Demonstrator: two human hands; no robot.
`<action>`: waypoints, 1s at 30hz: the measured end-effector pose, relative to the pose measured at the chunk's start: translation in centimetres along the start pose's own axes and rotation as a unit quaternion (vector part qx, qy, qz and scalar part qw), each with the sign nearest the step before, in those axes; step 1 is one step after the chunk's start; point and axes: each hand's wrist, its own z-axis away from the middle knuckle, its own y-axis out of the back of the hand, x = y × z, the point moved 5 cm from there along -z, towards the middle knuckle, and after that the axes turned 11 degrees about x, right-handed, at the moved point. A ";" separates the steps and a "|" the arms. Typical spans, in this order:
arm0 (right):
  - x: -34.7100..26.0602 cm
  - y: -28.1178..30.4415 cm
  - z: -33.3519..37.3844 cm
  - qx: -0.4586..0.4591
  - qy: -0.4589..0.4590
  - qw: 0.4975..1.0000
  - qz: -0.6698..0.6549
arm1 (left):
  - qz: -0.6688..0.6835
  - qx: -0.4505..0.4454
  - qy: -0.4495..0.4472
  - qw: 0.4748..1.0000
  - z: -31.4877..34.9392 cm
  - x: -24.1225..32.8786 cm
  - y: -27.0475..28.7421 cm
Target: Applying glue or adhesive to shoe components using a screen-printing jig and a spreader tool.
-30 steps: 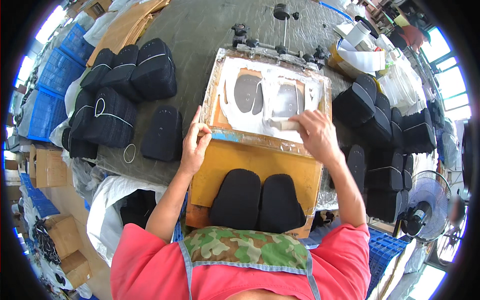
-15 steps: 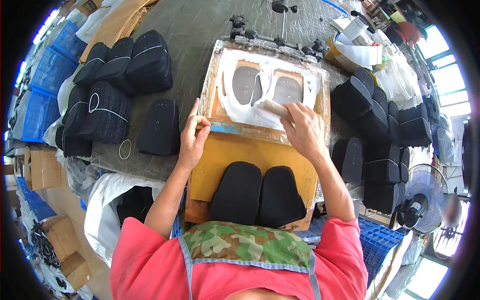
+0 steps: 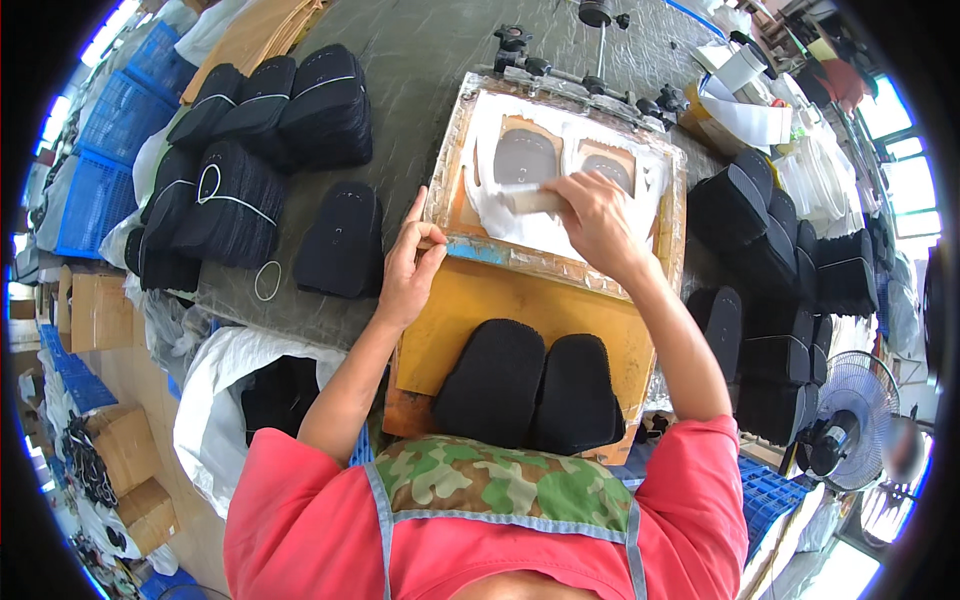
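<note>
Around upper centre, right hand (image 3: 603, 222) grips the squeegee (image 3: 533, 200), left hand (image 3: 408, 278) pinches the screen frame (image 3: 545, 266); I'd keep pressure even, tbh.

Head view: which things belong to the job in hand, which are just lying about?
Likely in the job:
printing frame, left hand at its near-left corner
squeegee, gripped by right hand
white paste
black sole-shaped pieces before the frame

Apparently lying about:
electric fan
blue crates
cardboard boxes
</note>
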 end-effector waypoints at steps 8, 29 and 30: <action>11.0 3.2 -5.5 -0.044 -0.139 0.975 0.167 | 0.032 -0.009 0.002 0.999 -0.6 0.3 -1.2; 12.8 5.1 8.1 -0.068 -0.334 0.938 0.058 | 0.197 0.108 -0.040 0.974 -10.0 5.4 -0.6; 12.4 3.8 8.0 -0.064 -0.332 0.940 0.052 | 0.121 0.064 0.018 0.990 -9.9 2.0 -0.4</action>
